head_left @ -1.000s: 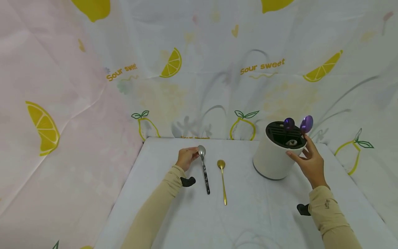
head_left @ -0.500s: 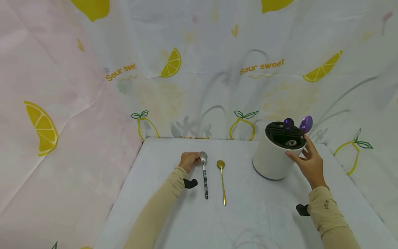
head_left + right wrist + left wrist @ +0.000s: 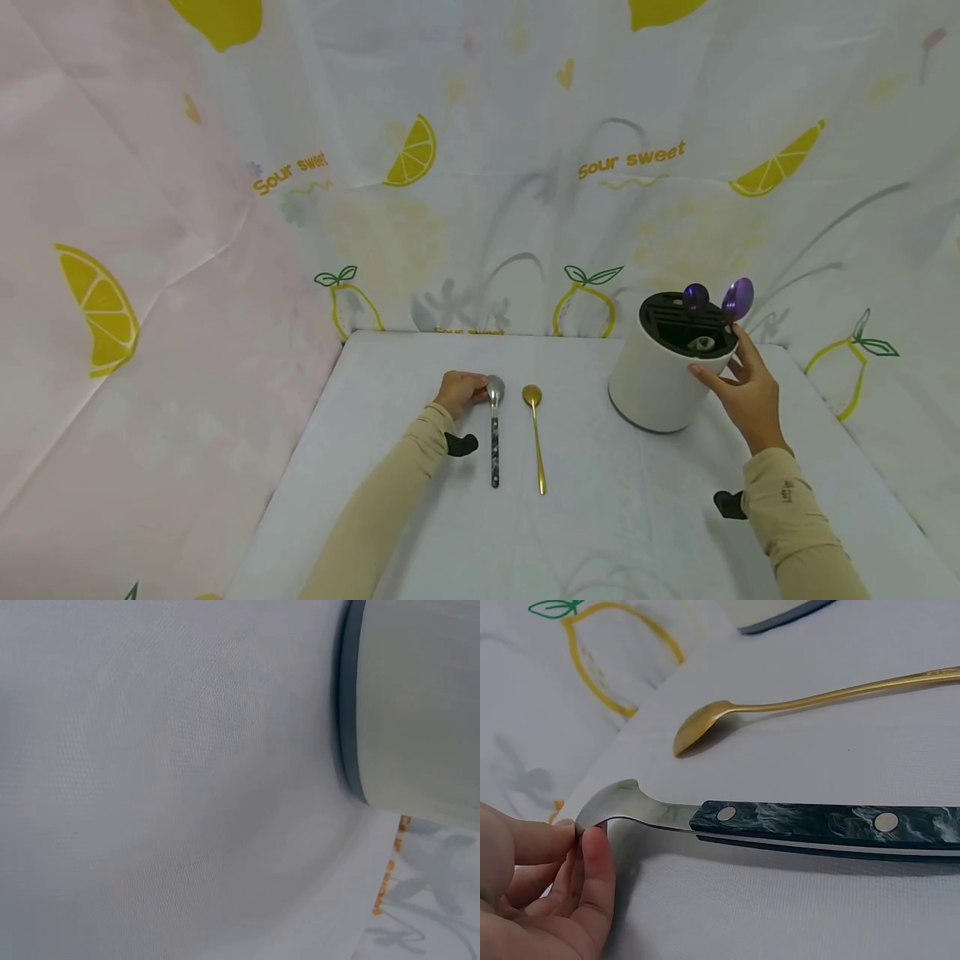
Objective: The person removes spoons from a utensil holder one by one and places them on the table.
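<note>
My left hand [image 3: 461, 393] pinches a silver spoon [image 3: 495, 388] at the edge of its bowl, between thumb and fingertips. In the left wrist view, the spoon's dark marbled handle [image 3: 802, 825] with metal rivets runs off to the right, low over the cloth. A slim gold spoon [image 3: 537, 433] lies on the table just to its right, roughly parallel. My right hand [image 3: 750, 398] grips the upper right side of a white utensil holder [image 3: 656, 379], thumb at the front and fingers behind. In the right wrist view only the holder's base shows; the hand is out of frame.
Two purple spoons, one with a round bowl [image 3: 696, 298] and one with a larger bowl [image 3: 738, 298], stand in the holder's black slotted top [image 3: 667, 312]. Behind the white-covered table [image 3: 585, 533] hangs a cloth backdrop [image 3: 510, 208] with lemon prints.
My left hand has moved slightly right and nearer to me with the silver spoon, whose handle end has swung a little left. The right hand and the holder stay in place.
</note>
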The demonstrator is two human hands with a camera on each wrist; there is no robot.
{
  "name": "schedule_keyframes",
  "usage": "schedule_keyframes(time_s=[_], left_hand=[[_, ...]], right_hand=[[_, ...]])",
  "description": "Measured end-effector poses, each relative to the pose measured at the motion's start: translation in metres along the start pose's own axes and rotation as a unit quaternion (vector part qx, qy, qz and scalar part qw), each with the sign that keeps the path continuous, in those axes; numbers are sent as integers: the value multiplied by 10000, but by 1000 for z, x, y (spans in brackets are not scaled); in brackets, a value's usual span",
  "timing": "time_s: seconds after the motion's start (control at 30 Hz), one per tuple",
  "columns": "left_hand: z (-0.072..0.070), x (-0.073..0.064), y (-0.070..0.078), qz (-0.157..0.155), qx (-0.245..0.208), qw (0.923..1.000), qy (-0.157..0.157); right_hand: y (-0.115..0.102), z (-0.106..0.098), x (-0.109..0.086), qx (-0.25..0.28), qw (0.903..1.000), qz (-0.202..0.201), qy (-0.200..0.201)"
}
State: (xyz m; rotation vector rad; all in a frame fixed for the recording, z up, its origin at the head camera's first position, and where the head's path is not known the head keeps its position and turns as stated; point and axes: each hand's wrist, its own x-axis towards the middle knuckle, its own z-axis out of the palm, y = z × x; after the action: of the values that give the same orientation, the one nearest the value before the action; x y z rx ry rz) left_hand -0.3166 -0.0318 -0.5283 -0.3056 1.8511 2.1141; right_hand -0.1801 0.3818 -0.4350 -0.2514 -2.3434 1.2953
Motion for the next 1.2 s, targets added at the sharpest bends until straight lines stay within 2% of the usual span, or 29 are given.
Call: schedule_keyframes(time_s=[0.43,0.57,0.8,1.07,1.2], left_hand=[[-7,-2,-4,291,809,9961,-183],[-9,-3,-3,387,1175,9922,-144],[-9,-4,3,368,1804,9829,-57],[-11,-11,5,761,2084,9751,-33],[-12,-8,3,900,2252,9701,58]], right_hand=[[0,1,-1,-9,10000,5,5],[0,1,-1,-24,10000,25,9],[1,1,0,-7,10000,-17,45],[-2,0,-2,23,10000,-93,8],[-1,1,-2,147,9998,-97,61]])
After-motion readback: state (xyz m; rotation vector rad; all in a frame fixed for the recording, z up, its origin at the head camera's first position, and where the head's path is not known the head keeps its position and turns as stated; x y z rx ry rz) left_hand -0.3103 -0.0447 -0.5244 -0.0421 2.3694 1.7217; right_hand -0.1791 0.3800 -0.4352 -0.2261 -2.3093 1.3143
